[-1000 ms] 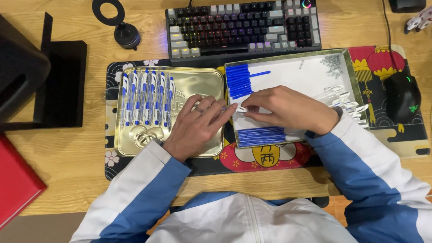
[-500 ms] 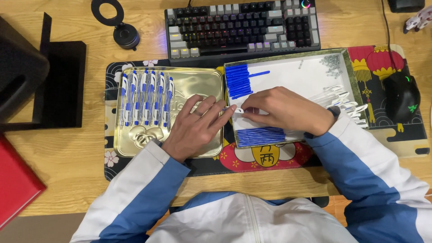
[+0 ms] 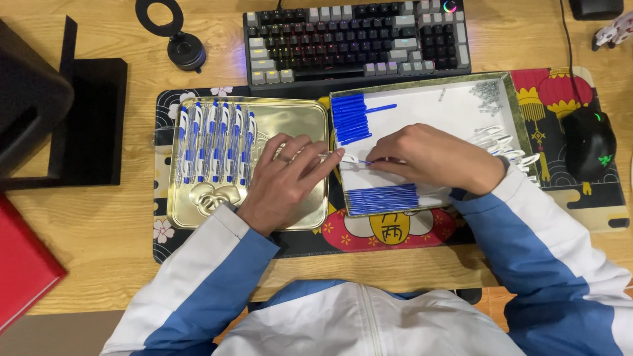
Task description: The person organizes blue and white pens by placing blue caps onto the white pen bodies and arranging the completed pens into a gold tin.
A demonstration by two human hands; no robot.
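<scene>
Left hand [image 3: 287,178] slides a touch toward the white tray [image 3: 435,109], right hand [image 3: 432,158] edges over to meet it, fingertips now pinching a white pen part [image 3: 349,158] between them.

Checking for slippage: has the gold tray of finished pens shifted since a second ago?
No. The gold tray sits in the same spot below the keyboard, beside the white tray.

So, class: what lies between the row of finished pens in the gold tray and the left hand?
Only bare gold tray lies between the pens and the left hand, seen in the head view.
</scene>
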